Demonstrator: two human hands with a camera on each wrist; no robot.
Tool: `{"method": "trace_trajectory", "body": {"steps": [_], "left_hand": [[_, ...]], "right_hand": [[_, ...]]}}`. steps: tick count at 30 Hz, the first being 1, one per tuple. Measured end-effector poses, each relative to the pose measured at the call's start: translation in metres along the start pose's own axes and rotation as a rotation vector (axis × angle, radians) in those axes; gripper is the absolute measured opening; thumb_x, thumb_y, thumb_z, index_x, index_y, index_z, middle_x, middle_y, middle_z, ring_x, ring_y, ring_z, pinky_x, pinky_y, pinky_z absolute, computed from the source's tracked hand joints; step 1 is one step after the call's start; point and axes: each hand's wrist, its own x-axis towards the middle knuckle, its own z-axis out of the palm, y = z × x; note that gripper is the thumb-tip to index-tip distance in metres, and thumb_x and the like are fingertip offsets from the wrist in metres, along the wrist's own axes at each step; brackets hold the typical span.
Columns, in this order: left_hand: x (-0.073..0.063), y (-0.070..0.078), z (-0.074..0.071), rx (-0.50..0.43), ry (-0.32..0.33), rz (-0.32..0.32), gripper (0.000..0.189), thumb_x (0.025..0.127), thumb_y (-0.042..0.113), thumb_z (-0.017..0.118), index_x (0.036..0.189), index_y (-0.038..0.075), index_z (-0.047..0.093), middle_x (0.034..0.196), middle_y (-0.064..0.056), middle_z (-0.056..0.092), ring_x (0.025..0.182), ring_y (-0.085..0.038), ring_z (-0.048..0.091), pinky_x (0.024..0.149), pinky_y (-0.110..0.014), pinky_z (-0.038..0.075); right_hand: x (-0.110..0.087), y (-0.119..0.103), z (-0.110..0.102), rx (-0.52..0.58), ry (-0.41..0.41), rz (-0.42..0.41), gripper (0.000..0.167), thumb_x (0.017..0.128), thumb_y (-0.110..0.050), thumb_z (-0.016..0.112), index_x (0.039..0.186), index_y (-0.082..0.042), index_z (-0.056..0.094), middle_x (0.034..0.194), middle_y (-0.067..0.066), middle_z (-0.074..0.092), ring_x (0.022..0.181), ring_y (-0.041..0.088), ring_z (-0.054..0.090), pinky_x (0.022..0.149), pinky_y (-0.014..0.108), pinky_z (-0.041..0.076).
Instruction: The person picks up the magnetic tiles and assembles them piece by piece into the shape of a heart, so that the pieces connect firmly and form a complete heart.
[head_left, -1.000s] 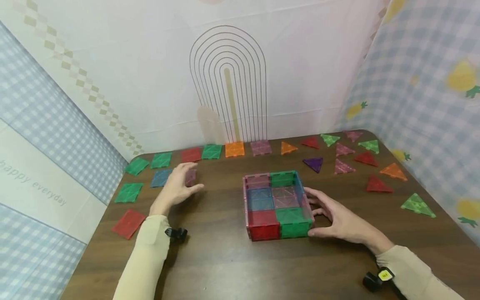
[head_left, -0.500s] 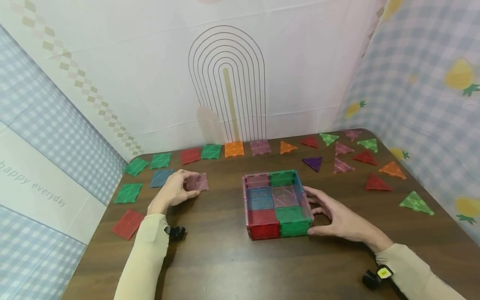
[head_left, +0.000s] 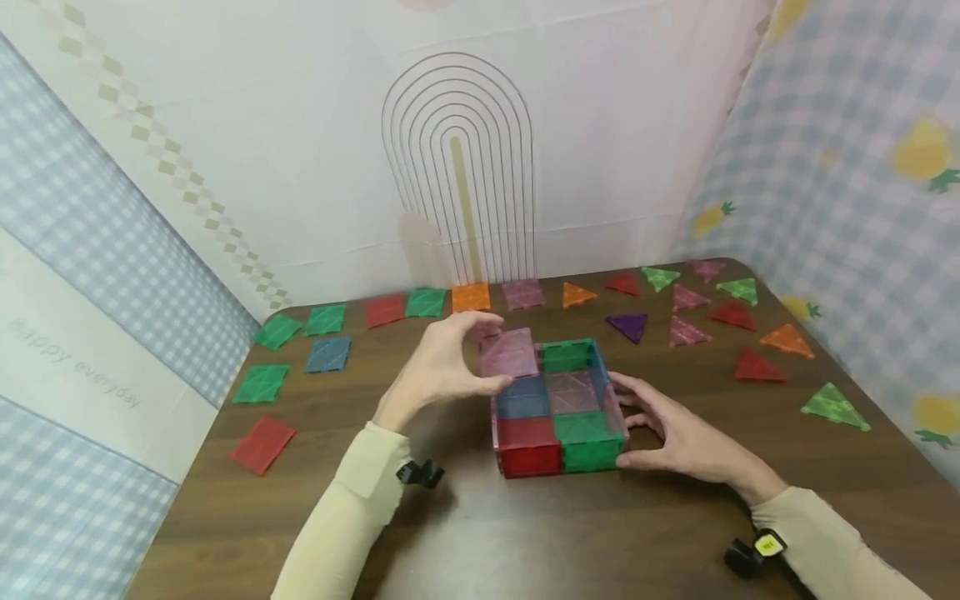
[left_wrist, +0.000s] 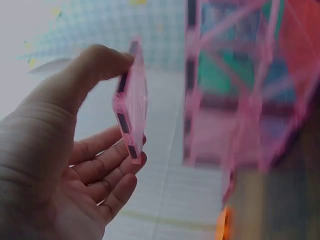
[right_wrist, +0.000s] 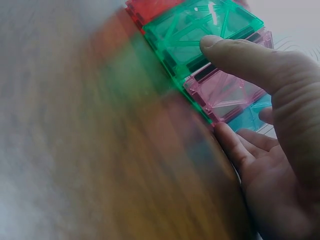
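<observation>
My left hand (head_left: pixel 442 358) pinches a pink translucent square magnetic tile (head_left: pixel 510 353) between thumb and fingers, above the far left corner of an open-topped tile box (head_left: pixel 528 460). In the left wrist view the pink tile (left_wrist: pixel 131 100) appears edge-on, apart from the box's pink wall (left_wrist: pixel 215 137). The box has low red, green, pink and blue walls and a floor of coloured squares. My right hand (head_left: pixel 686 437) holds the box's right side. The right wrist view shows its thumb (right_wrist: pixel 235 54) on the green wall (right_wrist: pixel 195 32) and its fingertips at the lower edge of the pink wall.
Loose square tiles lie along the table's left and back edges, including a blue one (head_left: pixel 327 354) and a red one (head_left: pixel 262 444). Triangular tiles, such as a purple one (head_left: pixel 627 326) and a light green one (head_left: pixel 836 407), lie at the right. A patterned cloth (head_left: pixel 322 150) hangs behind.
My left hand has taken hold of the pink square tile on the left, lifted it and carried it right to the box. The right hand stays at the box's right side.
</observation>
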Motion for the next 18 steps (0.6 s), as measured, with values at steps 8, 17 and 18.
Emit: {"method": "trace_trajectory", "body": {"steps": [8,17,18], "left_hand": [[0.009,0.000,0.021,0.029,-0.052,-0.012,0.075,0.077,0.038,0.101,0.139,0.008,0.070,0.123,-0.002,0.076,0.112,-0.018,0.070,0.102,-0.043,0.061],[0.017,-0.006,0.020,0.044,-0.107,-0.028,0.090,0.084,0.051,0.095,0.157,0.012,0.059,0.139,-0.003,0.071,0.135,-0.027,0.062,0.118,-0.050,0.050],[0.019,-0.009,0.017,0.035,-0.092,-0.041,0.091,0.087,0.054,0.092,0.159,0.013,0.057,0.144,-0.003,0.069,0.140,-0.028,0.060,0.121,-0.053,0.047]], "right_hand": [[0.002,-0.001,0.005,-0.011,-0.009,-0.006,0.105,0.097,-0.010,0.088,0.178,-0.014,0.020,0.170,0.024,0.040,0.146,0.021,0.055,0.110,0.025,0.054],[-0.001,-0.002,-0.004,-0.032,-0.004,-0.007,0.107,0.096,-0.010,0.089,0.178,-0.015,0.020,0.168,0.022,0.043,0.144,0.020,0.057,0.110,0.024,0.054],[-0.002,-0.002,-0.004,-0.029,-0.004,-0.004,0.106,0.096,-0.010,0.089,0.178,-0.015,0.020,0.168,0.022,0.043,0.144,0.020,0.057,0.110,0.024,0.054]]}}
